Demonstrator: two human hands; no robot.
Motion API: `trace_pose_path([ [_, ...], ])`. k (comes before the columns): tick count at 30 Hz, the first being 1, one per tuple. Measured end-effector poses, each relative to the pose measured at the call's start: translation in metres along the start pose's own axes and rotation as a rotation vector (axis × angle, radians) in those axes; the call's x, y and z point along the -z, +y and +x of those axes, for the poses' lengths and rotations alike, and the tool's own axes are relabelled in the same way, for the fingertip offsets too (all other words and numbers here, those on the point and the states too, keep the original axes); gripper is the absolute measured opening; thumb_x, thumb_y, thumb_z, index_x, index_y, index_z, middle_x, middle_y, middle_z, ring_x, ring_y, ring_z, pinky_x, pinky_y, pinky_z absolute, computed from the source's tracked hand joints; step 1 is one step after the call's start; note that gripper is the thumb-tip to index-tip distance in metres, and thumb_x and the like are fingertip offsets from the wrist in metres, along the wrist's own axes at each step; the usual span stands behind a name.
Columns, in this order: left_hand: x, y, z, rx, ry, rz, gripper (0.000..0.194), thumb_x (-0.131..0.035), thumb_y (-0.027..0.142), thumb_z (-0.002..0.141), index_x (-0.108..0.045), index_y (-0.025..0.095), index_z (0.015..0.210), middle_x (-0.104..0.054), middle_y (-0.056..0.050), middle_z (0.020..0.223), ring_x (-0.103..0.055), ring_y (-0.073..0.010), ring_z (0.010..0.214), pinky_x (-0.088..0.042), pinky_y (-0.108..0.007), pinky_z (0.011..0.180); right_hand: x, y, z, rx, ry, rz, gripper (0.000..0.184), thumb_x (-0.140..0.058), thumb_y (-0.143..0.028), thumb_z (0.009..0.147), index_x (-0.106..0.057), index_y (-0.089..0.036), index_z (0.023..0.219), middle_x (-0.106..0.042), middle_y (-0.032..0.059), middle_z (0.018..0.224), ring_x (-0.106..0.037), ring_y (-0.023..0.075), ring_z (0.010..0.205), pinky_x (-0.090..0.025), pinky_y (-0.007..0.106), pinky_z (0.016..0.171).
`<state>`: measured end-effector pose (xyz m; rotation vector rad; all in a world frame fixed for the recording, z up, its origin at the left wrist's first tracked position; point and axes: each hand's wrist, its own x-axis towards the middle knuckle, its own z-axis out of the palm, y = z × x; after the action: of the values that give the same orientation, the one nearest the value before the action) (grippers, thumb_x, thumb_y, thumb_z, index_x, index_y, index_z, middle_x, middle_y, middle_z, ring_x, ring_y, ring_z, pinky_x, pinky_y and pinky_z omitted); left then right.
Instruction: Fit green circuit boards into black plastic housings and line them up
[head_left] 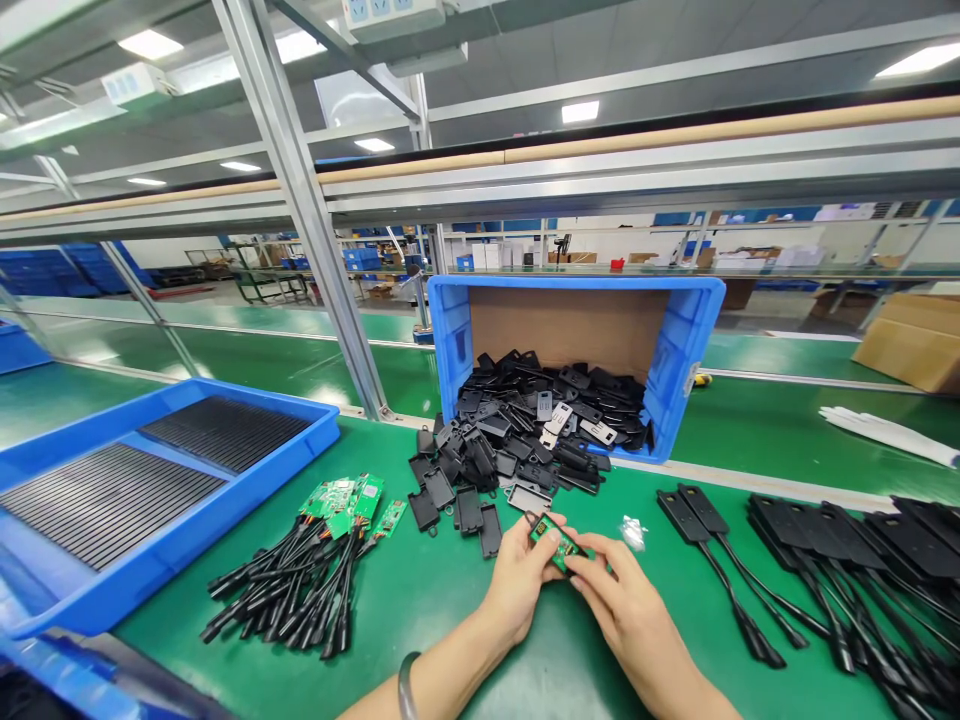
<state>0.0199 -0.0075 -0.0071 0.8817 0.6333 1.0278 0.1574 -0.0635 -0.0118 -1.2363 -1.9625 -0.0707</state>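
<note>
My left hand (523, 577) and my right hand (616, 590) meet over the green table, both pinched on a small green circuit board (553, 537) that sits in a black plastic shell. Just beyond them lie loose black plastic shells (469, 505) spilling out of a tipped blue bin (686, 340). To the left lies a bundle of black cables with green circuit boards (319, 565) at their ends. To the right, finished black cased cables (817, 560) lie in a row.
A shallow blue tray (180, 545) with black ribbed inserts stands at the left. A slanted metal frame post (307, 215) rises behind the table. A small clear plastic bag (634, 532) lies near my right hand. Cardboard boxes (911, 340) stand at the far right.
</note>
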Motion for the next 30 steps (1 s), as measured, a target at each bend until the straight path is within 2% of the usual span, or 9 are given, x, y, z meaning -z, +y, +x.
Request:
trace_pose_path([
  [2,0.000,0.001,0.000,-0.030,0.013,0.039,0.034,-0.068,0.035,0.077,-0.053,0.012,0.098,-0.065,-0.010,0.092,-0.062,-0.0175,0.079,-0.051,-0.027,0.067,-0.002,0.003,-0.002,-0.196,-0.025,0.101,0.013,-0.046,-0.030,0.094,-0.053,-0.021,0.097,-0.055,0.0081,0.099,-0.056,0.0193,0.084,-0.050,0.028,0.070],
  [4,0.001,0.002,0.000,-0.063,0.019,0.071,0.037,-0.067,0.038,0.077,-0.050,0.013,0.098,-0.066,-0.011,0.092,-0.064,-0.0200,0.081,-0.052,-0.029,0.069,-0.001,0.005,-0.001,-0.381,-0.117,0.170,0.018,-0.051,-0.039,0.090,-0.053,-0.021,0.088,-0.055,0.0026,0.081,-0.054,0.0176,0.069,-0.046,0.027,0.061],
  [7,0.004,0.001,0.001,-0.094,0.019,0.157,0.042,-0.064,0.044,0.078,-0.046,0.014,0.102,-0.067,-0.012,0.093,-0.065,-0.0223,0.083,-0.052,-0.031,0.070,0.002,0.006,0.002,-0.538,-0.291,0.283,0.031,-0.049,-0.045,0.087,-0.052,-0.021,0.068,-0.047,-0.0030,0.059,-0.045,0.0150,0.055,-0.035,0.025,0.053],
  [9,0.005,0.000,0.000,-0.105,0.019,0.233,0.043,-0.060,0.047,0.080,-0.045,0.015,0.105,-0.067,-0.012,0.094,-0.065,-0.0224,0.083,-0.051,-0.031,0.068,0.002,0.005,0.004,-0.599,-0.311,0.385,0.036,-0.050,-0.048,0.084,-0.049,-0.020,0.061,-0.042,-0.0042,0.054,-0.039,0.0136,0.052,-0.030,0.025,0.051],
  [12,0.006,-0.002,-0.001,-0.097,0.013,0.262,0.042,-0.057,0.048,0.082,-0.043,0.016,0.106,-0.068,-0.012,0.092,-0.065,-0.0222,0.083,-0.051,-0.030,0.067,0.001,0.002,0.006,-0.649,-0.238,0.484,0.037,-0.053,-0.051,0.079,-0.051,-0.019,0.061,-0.040,-0.0048,0.054,-0.035,0.0126,0.051,-0.027,0.024,0.050],
  [15,0.005,-0.002,-0.001,-0.072,-0.005,0.182,0.040,-0.058,0.047,0.081,-0.042,0.017,0.103,-0.068,-0.010,0.089,-0.065,-0.0218,0.082,-0.052,-0.032,0.070,0.000,0.001,0.006,-0.669,-0.193,0.501,0.038,-0.055,-0.052,0.078,-0.054,-0.018,0.060,-0.043,-0.0041,0.054,-0.036,0.0126,0.051,-0.027,0.024,0.050],
  [21,0.002,-0.002,-0.002,-0.038,-0.016,0.085,0.038,-0.061,0.044,0.080,-0.041,0.017,0.100,-0.069,-0.010,0.089,-0.065,-0.0224,0.082,-0.052,-0.032,0.069,-0.002,0.000,0.007,-0.725,-0.248,0.617,0.039,-0.051,-0.052,0.078,-0.056,-0.018,0.060,-0.053,0.0000,0.056,-0.046,0.0152,0.053,-0.033,0.025,0.053],
  [26,-0.001,0.000,-0.005,-0.103,0.004,0.113,0.034,-0.059,0.041,0.082,-0.042,0.017,0.099,-0.068,-0.010,0.092,-0.065,-0.0223,0.083,-0.051,-0.030,0.067,-0.003,-0.004,0.008,-0.704,-0.178,0.446,0.042,-0.049,-0.055,0.079,-0.047,-0.019,0.057,-0.044,-0.0025,0.052,-0.037,0.0135,0.051,-0.027,0.025,0.051],
  [30,-0.003,0.002,-0.008,-0.145,0.011,0.179,0.032,-0.055,0.042,0.084,-0.042,0.017,0.100,-0.067,-0.011,0.094,-0.065,-0.0223,0.084,-0.051,-0.030,0.067,0.000,-0.005,0.008,-0.684,-0.191,0.383,0.042,-0.048,-0.054,0.080,-0.043,-0.020,0.056,-0.040,-0.0038,0.051,-0.034,0.0127,0.050,-0.025,0.025,0.050],
])
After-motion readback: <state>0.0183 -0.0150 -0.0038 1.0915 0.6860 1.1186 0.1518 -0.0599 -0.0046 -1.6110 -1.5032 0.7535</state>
